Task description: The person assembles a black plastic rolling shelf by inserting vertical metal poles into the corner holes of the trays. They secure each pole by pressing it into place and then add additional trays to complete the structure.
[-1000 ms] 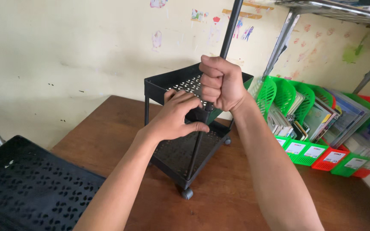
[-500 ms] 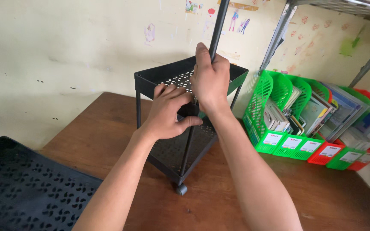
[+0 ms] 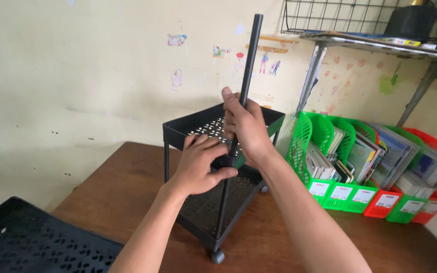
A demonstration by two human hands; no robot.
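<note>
Cart [image 3: 206,215]: black, perforated dot pattern. Pole [image 3: 248,65]: black. Desk [image 3: 122,187]: dark brown wood. File racks [image 3: 312,136]: green, red. Wall [image 3: 77,76]: pale yellow.

Upright black pole [image 3: 249,60]; perforated black cart [image 3: 198,126]

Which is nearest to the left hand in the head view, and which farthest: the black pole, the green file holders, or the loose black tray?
1. Black pole, just right of the left hand.
2. Green file holders, farther right.
3. Loose black tray, far lower left.
</note>
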